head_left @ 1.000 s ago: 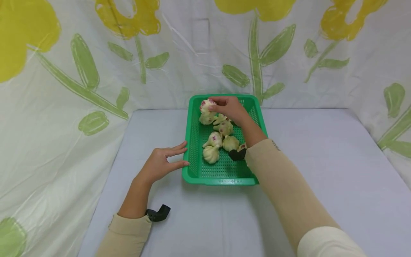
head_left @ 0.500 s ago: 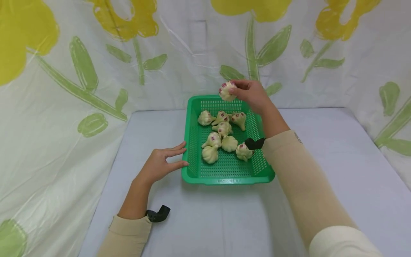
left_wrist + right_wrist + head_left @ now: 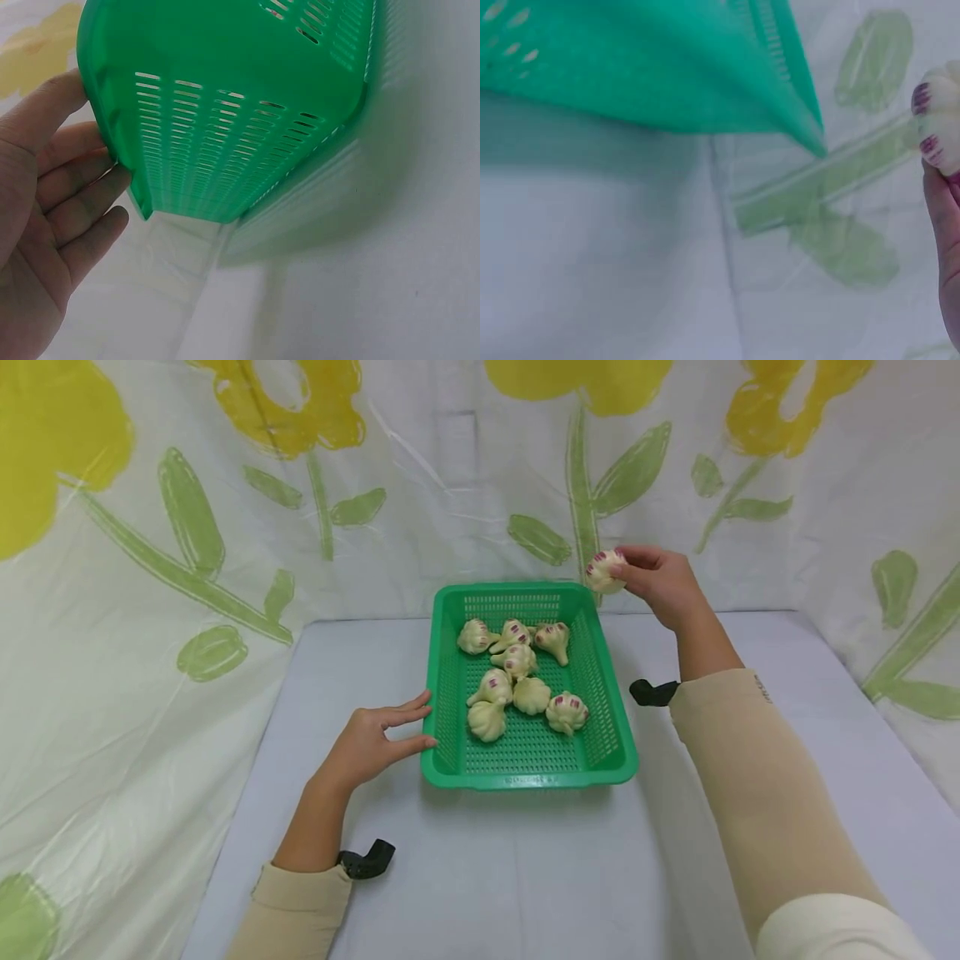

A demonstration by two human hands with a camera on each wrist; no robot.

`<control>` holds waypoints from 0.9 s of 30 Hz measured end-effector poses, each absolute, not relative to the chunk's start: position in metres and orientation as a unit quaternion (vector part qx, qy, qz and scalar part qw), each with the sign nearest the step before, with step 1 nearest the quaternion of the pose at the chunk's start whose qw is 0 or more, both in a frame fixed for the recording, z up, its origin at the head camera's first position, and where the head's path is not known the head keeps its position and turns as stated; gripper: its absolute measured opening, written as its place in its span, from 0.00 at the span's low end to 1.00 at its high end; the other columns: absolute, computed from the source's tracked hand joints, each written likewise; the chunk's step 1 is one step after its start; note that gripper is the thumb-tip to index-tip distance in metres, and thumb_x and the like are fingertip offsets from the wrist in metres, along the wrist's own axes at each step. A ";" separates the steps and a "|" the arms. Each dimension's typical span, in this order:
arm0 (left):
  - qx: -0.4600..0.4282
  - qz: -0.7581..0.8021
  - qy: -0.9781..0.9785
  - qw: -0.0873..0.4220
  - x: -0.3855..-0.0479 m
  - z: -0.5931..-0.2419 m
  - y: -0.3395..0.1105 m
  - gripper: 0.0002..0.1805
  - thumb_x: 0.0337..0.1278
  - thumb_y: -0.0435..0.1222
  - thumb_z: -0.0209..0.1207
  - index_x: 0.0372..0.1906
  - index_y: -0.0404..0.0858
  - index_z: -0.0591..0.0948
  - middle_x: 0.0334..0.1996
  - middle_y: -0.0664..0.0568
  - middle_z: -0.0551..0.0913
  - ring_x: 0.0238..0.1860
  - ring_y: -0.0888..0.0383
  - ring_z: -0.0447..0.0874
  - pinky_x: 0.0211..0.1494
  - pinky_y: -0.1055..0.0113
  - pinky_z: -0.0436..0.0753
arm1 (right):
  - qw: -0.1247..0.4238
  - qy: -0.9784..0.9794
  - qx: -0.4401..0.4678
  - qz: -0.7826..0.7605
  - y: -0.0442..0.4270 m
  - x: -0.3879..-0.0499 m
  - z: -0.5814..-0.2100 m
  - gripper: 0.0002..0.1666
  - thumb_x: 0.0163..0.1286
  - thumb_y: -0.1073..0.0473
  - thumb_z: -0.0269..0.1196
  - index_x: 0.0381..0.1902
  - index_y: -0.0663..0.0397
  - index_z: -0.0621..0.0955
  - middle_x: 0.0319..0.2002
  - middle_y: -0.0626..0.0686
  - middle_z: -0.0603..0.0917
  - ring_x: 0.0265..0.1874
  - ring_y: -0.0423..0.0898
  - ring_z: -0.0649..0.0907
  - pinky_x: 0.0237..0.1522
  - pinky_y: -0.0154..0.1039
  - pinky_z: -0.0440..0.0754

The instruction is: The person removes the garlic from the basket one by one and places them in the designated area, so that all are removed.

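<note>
Garlic held up near the far right corner of a basket, on a white table before a flowered sheet.
The table [image 3: 495, 868] meets the sheet [image 3: 420, 527], white with yellow blooms and green leaves, at its far edge. The right hand [image 3: 663, 583], forearm reaching in from the near right, pinches the garlic [image 3: 603, 573] between thumb and fingers, apart from the basket [image 3: 525, 782]. The left hand [image 3: 369, 745] touches the basket's left rim, fingers extended, thumb spread from them. Eight bulbs [image 3: 515, 660] lie inside.
</note>
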State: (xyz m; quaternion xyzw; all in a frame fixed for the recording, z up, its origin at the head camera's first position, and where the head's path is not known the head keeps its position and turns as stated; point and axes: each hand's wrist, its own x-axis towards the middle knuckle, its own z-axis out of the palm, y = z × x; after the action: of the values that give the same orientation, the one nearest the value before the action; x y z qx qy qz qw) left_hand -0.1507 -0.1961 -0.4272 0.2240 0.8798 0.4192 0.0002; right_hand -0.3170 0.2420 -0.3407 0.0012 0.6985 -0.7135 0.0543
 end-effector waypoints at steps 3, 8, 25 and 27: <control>0.221 0.416 0.882 0.001 -0.151 -0.427 -0.197 0.31 0.49 0.49 0.72 0.60 0.42 0.81 0.64 0.59 0.77 0.64 0.54 0.77 0.63 0.53 0.78 | 0.046 0.699 0.022 -0.714 0.252 -0.317 -0.352 0.34 0.62 0.59 0.71 0.65 0.62 0.75 0.49 0.47 0.80 0.45 0.38 0.83 0.47 0.26 0.82; 0.215 0.418 0.883 0.006 -0.151 -0.427 -0.198 0.31 0.49 0.49 0.72 0.59 0.42 0.82 0.64 0.59 0.76 0.64 0.53 0.76 0.63 0.53 0.78 | 0.054 0.713 0.068 -0.696 0.269 -0.317 -0.378 0.38 0.61 0.55 0.72 0.67 0.60 0.74 0.53 0.47 0.78 0.49 0.38 0.81 0.54 0.28 0.81; 0.213 0.434 0.875 0.020 -0.151 -0.426 -0.197 0.31 0.50 0.50 0.71 0.60 0.42 0.81 0.65 0.60 0.75 0.65 0.55 0.75 0.63 0.55 0.78 | 0.097 0.773 0.132 -0.613 0.289 -0.299 -0.461 0.40 0.68 0.46 0.65 0.73 0.55 0.67 0.72 0.57 0.66 0.64 0.40 0.71 0.71 0.41 0.68; 0.213 0.435 0.875 0.020 -0.151 -0.425 -0.197 0.31 0.50 0.50 0.71 0.60 0.42 0.81 0.65 0.61 0.75 0.65 0.56 0.75 0.64 0.56 0.78 | 0.094 0.777 0.133 -0.608 0.290 -0.298 -0.464 0.40 0.68 0.46 0.65 0.73 0.55 0.67 0.73 0.57 0.66 0.65 0.42 0.70 0.71 0.41 0.68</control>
State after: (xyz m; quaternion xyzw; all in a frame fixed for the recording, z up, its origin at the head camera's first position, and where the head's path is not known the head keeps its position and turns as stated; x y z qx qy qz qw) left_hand -0.1511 -0.1974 -0.4255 0.2127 0.8749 0.4346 0.0205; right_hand -0.2984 0.2895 -0.4644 0.1332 0.7768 -0.6083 0.0940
